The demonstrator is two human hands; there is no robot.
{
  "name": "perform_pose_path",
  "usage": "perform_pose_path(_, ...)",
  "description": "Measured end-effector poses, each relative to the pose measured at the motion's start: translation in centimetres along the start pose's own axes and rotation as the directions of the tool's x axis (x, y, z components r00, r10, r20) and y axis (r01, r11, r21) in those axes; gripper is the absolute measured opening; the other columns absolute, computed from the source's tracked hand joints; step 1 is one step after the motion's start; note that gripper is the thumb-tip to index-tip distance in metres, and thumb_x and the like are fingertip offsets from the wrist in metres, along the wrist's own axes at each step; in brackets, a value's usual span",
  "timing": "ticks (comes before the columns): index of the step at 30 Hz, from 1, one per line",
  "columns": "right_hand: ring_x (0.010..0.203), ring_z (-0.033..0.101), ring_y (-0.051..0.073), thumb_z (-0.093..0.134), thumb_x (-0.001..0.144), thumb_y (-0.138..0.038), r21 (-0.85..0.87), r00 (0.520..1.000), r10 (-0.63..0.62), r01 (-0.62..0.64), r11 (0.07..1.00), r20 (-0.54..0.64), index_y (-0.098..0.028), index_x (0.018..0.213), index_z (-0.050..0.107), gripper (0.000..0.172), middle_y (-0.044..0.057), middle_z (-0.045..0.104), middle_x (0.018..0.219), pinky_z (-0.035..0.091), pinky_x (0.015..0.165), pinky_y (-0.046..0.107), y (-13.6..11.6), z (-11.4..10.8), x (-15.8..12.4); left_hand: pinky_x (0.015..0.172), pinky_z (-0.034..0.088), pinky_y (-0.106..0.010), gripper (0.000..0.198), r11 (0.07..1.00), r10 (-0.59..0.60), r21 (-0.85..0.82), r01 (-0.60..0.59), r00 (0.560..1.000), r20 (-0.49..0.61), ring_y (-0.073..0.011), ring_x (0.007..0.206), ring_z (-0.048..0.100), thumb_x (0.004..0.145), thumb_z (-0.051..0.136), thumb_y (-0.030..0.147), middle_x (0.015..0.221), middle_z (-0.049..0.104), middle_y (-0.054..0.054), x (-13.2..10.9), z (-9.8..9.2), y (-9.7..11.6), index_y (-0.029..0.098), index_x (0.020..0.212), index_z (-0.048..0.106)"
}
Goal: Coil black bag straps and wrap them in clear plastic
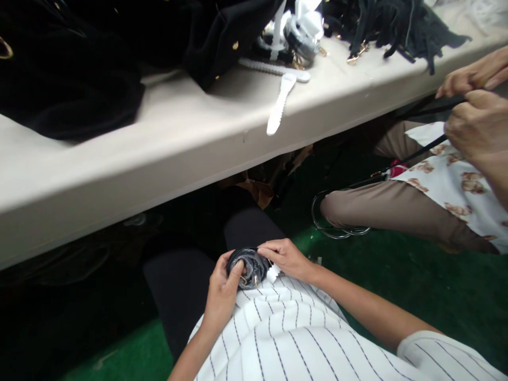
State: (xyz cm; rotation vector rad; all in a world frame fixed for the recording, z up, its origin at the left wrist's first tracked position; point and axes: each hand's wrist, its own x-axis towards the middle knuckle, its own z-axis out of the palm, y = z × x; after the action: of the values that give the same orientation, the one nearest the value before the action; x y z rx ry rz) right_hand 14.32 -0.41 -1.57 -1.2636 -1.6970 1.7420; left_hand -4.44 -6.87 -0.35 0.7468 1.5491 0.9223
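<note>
A coiled black strap (254, 267), partly wrapped in clear plastic and showing gold-coloured metal pieces, is held over my lap. My left hand (224, 286) is closed around the coil's left side, with the thumb pressed onto its face. At the coil's upper right edge, the fingers of my right hand (286, 257) are closed on it. A white strip with a toothed edge (273, 272) sticks out below those fingers. Whether my right hand also grips the strip is hidden.
On the pale tabletop (222, 114) lie black fabric items (99, 69), white toothed strips (281, 103), plastic-wrapped coils (299, 39) and a pile of black straps (405, 26). At right, a co-worker's hands (472, 116) pull a black strap beside a metal stool (331, 227).
</note>
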Motion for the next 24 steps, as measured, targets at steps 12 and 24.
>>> perform_pose_path(12, 0.067, 0.054, 0.013, 0.049, 0.097, -0.038, -0.058, 0.996, 0.002, -0.007, 0.998, -0.087, -0.014, 0.066, 0.062, 0.042, 0.001, 0.059, 0.067, 0.038, 0.066, 0.025, 0.6, 0.6, -0.6, 0.062, 0.044, -0.022, 0.04, 0.883, -0.198, -0.442, 0.159, 0.979, -0.042, -0.0116, 0.066, 0.051, 0.073, 0.077, 0.041, 0.073, 0.059, 0.001, 0.0, 0.2, -0.1, 0.014, 0.097, 0.062)
perform_pose_path(24, 0.062, 0.047, 0.013, 0.037, 0.098, -0.05, -0.111, 0.978, -0.113, 0.094, 0.989, -0.177, -0.016, 0.064, 0.052, 0.051, 0.0, 0.047, 0.061, 0.034, 0.06, 0.026, -1.5, 4.0, 0.8, 0.082, 0.054, -0.04, 0.045, 0.983, -0.132, -0.164, 0.08, 0.933, -0.336, -0.0257, 0.094, 0.065, 0.079, 0.067, 0.049, 0.099, 0.067, -0.006, 1.4, 0.4, 0.6, 0.019, 0.112, 0.058)
